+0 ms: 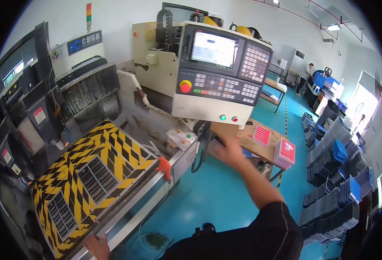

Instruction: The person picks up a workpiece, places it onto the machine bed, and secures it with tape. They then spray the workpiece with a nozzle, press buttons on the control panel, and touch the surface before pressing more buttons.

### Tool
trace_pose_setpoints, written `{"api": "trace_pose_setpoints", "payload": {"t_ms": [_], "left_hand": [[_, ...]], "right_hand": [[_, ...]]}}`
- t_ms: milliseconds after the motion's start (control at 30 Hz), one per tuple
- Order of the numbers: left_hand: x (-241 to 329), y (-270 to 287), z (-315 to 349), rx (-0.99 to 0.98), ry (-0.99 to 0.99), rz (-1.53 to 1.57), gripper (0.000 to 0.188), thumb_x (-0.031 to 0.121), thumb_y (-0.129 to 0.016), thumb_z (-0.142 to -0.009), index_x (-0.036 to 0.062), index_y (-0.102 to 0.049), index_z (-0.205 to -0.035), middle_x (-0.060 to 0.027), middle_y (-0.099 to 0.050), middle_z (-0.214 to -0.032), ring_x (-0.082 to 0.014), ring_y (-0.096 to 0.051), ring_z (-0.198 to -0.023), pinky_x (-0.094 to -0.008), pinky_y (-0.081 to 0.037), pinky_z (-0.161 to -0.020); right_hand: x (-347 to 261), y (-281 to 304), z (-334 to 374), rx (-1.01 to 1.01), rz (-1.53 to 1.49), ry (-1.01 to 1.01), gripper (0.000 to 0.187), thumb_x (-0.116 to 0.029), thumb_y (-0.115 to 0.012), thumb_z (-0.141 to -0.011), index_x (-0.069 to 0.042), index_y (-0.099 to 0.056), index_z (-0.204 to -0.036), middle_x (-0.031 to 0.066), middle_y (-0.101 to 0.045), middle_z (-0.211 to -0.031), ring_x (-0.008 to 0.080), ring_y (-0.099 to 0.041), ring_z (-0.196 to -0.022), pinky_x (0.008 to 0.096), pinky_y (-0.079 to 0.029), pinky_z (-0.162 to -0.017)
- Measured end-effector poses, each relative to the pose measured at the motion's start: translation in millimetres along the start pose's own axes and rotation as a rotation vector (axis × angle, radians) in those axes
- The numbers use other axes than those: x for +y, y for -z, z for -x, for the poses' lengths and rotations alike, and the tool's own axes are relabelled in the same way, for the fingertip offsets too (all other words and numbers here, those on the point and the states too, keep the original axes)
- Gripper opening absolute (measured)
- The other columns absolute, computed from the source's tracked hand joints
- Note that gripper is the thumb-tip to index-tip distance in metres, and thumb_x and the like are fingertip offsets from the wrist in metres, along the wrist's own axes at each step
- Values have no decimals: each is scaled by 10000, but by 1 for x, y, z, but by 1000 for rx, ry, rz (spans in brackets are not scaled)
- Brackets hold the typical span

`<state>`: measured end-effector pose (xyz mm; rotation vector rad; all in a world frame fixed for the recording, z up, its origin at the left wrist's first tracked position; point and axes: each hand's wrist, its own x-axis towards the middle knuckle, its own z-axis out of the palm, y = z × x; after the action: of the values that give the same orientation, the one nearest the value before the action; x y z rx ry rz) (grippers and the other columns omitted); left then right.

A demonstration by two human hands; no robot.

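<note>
My left hand (97,248) rests on the front rail of the machine with its fingers apart, holding nothing that I can see. My right hand (230,151), smeared by motion, is in the air below the control panel (219,71); its fingers are too blurred to read. The panel has a lit screen (214,50), keys, a red emergency stop knob (185,86), a lit green button (223,117) and a red button (235,119). On the machine bed, a yellow and black striped plate (123,145) bears two dark patterned panels (97,179) (62,216).
An orange-red air gun (164,168) hangs at the rail, near a small button box (182,138). Spindle heads (43,119) stand at left. A wooden table (243,143) holds pink-and-white trays (285,154). Stacked grey trays (329,212) line the right; another person (308,71) stands far back.
</note>
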<state>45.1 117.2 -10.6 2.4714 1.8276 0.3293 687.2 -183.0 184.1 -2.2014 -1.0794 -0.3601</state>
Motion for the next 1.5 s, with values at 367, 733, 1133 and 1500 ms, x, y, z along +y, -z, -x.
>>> {"api": "trace_pose_setpoints", "payload": {"t_ms": [367,733,1133,1500], "left_hand": [[176,6,-23,-163,146,-63,947,576,-858,-626,24,-508,-1312,-309,-532,-1327,-520,-420,-1319,-669,-181,-1165],[203,18,-34,-294,212,-23,967,587,-929,-499,62,-632,-1256,-148,-696,-1194,-317,-577,-1248,-547,-342,-1095],[192,7,-44,-258,189,-30,1004,554,-949,-479,63,-624,-1293,-192,-639,-1306,-339,-559,-1274,-512,-335,-1119],[205,22,-44,-317,245,46,1060,444,-1003,-417,31,-615,-1313,-202,-647,-1303,-361,-579,-1254,-465,-387,-1085]], "right_hand": [[107,148,-235,695,88,-238,1247,-497,-906,-619,-126,-207,-1583,365,-186,-1573,545,-329,-1400,569,-359,-1115],[121,149,-236,711,53,-253,1206,-492,-883,-650,-136,-215,-1589,335,-181,-1581,534,-346,-1390,611,-350,-1099],[162,147,-240,834,-34,51,1108,-353,-844,-744,-27,-194,-1580,345,-313,-1528,494,-366,-1396,542,-348,-1125],[181,174,-270,620,-667,-53,839,-188,-820,-792,39,-379,-1468,193,-568,-1351,247,-589,-1197,357,-447,-1036]]}}
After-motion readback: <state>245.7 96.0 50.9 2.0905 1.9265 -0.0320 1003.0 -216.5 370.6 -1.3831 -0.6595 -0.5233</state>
